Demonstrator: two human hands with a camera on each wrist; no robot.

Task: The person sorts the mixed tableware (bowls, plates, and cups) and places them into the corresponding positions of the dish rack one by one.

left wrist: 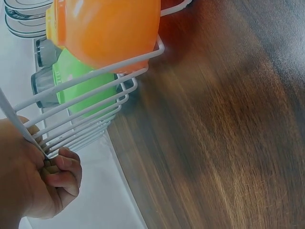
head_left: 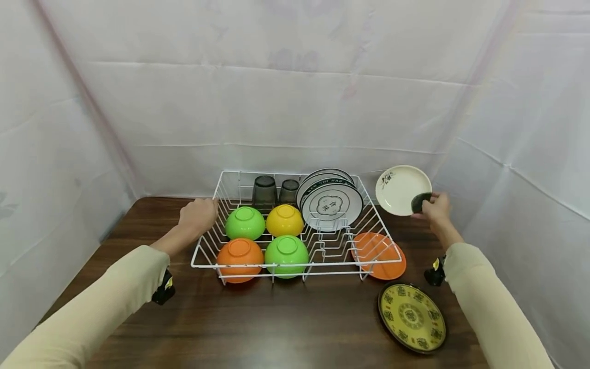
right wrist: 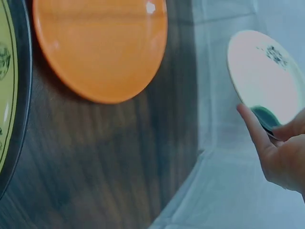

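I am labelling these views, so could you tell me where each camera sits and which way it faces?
Head: looks forward and down at the white wire dish rack; both sleeved arms, left hand and right hand show.
Left wrist: beside the left hand gripping the rack's wire; shares the orange bowl with the head view.
Right wrist: faces the right hand pinching the white plate; shares the orange plate.

White-coated wire rack (head_left: 295, 264), glossy plastic-looking bowls (head_left: 239, 253) (orange, green, yellow), dark wood-grain table (head_left: 286, 328), slightly shiny.

The head view looks down on the whole table (head_left: 295, 328); both wrist views sit close, sharing its wood.
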